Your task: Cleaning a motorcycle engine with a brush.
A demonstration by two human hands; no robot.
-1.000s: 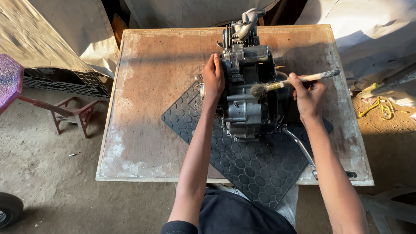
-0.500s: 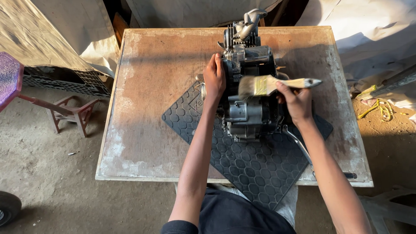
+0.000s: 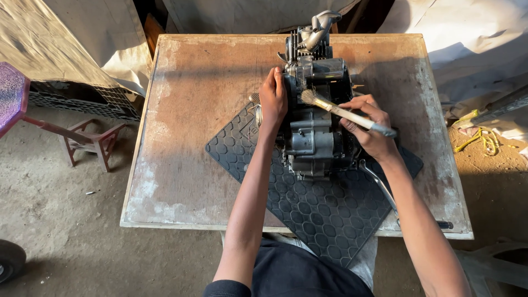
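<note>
A grey metal engine block (image 3: 314,132) stands on a black rubber mat (image 3: 330,209) laid across a worn wooden table (image 3: 187,137). My left hand (image 3: 273,102) rests flat against the engine's left side, steadying it. My right hand (image 3: 369,127) grips the wooden handle of a paintbrush (image 3: 342,112), whose bristles touch the upper middle of the engine casing. A metal lever (image 3: 379,184) sticks out from the engine's lower right over the mat.
A small red stool (image 3: 88,143) and a purple seat (image 3: 10,93) stand on the dirt floor to the left. A tarp covers things at the back left. A yellow cord (image 3: 484,140) lies on the ground at the right. A wheel (image 3: 8,261) shows at bottom left.
My right hand has turned the paintbrush: its bristles swept from the engine's right side up and leftward, and the handle now points down to the right. My left hand has stayed put.
</note>
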